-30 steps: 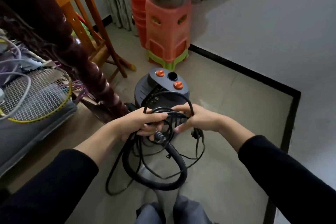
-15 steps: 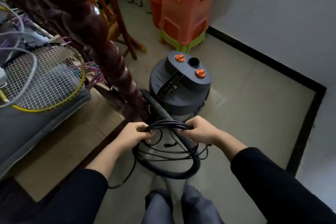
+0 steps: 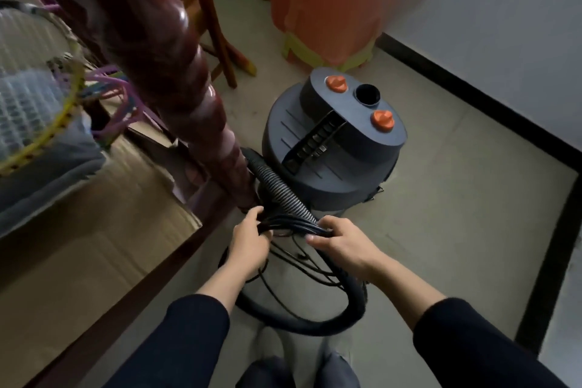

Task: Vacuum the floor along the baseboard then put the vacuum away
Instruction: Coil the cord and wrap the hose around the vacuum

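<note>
Black cord loops [image 3: 291,225] bunched tight, and both hands are clamped on them: the left hand [image 3: 248,244] has its fingers curled round one end of the bundle, the right hand [image 3: 341,244] pinches the other end with fingertips pressed down on top. The ribbed hose [image 3: 277,186] runs right under that bundle and swings round in a wide loop on the floor [image 3: 441,214] beneath the wrists. Just beyond sits the vacuum [image 3: 333,142], a dark drum with two orange knobs, standing on the tile close beside the carved wooden post [image 3: 189,98] and well short of the black baseboard [image 3: 472,94]. Looks like the putting-away stage, coiling before stowing. The risks? Several thin strands hang loose below the grip, so a slack hold could let the coil spring apart. That hose squeezes between drum and post; a sharp tug might snag it there or tip the drum. Loops near the feet could trip.
</note>
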Demonstrator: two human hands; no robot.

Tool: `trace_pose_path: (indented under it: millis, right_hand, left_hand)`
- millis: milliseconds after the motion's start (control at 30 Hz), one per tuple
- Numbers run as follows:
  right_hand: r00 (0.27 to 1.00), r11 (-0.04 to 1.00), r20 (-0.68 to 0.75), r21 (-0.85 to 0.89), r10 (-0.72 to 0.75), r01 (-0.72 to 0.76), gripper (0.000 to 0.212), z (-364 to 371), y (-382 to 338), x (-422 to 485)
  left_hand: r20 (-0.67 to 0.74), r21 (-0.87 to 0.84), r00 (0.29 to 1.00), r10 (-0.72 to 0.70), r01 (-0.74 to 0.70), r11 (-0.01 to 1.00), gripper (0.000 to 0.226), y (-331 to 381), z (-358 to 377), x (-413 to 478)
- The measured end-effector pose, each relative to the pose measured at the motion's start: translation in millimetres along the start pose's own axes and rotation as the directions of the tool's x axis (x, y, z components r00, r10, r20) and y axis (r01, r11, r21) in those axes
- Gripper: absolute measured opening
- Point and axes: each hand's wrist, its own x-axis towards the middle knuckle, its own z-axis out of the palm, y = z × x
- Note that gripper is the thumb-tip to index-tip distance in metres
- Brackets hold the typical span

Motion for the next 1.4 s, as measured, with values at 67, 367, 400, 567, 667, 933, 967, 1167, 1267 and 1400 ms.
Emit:
trace_pose_path:
  millis: [67,367,400,567,667,933,967,1167,1267,1400]
  right_hand:
    - [0.996,0.998,-0.085,-0.05,-0.037,0.033,0.022,6.9,7.3,18.8]
    - [0.994,0.993,-0.045,-0.07,-0.098,0.095,0.027,8.9,28.3,49.3]
    - [0.993,0.99,-0.052,-0.091,-0.108,0.103,0.028,8.0,28.4,50.1]
    - [0.981,0.965,-0.15,-0.245,-0.127,0.087,0.032,-11.6,38.1,48.8]
    - [0.984,0.956,-0.138,-0.285,-0.109,0.066,0.029,-26.2,58.5,38.0]
    - [0.97,0.96,-0.164,-0.246,-0.178,0.134,0.014,-33.0,86.7,15.8]
    - [0.966,0.963,-0.174,-0.222,-0.192,0.152,0.013,-34.1,87.6,14.7]
    - [0.917,0.876,-0.184,-0.409,-0.354,0.256,0.018,-48.5,88.3,8.7]
    - [0.894,0.79,-0.149,-0.543,-0.423,0.283,0.023,-60.3,75.1,8.9]
    - [0.911,0.743,-0.073,-0.606,-0.407,0.283,0.02,-73.9,60.8,5.9]
  left_hand:
    - [-0.031,0.02,0.999,0.041,-0.04,0.999,0.06,-3.0,10.4,26.1]
    - [-0.12,0.146,0.956,0.266,-0.248,0.958,0.037,-13.4,19.6,71.8]
    - [-0.125,0.169,0.956,0.266,-0.243,0.955,0.032,-12.5,19.1,71.7]
    - [-0.113,0.178,0.967,0.229,-0.207,0.962,0.013,-2.4,41.2,55.3]
    - [-0.041,0.161,0.972,0.234,-0.224,0.961,0.018,5.3,61.1,46.9]
    - [0.001,0.167,0.956,0.292,-0.288,0.943,0.015,11.0,86.4,42.2]
    - [-0.004,0.182,0.95,0.312,-0.306,0.935,0.014,12.0,86.7,42.0]
    - [0.072,0.185,0.885,0.461,-0.466,0.866,0.029,24.4,70.2,19.3]
    - [0.214,-0.033,0.899,0.382,-0.384,0.923,0.041,37.4,57.3,17.1]
    - [0.082,0.018,0.925,0.372,-0.375,0.927,0.043,40.3,51.7,38.6]
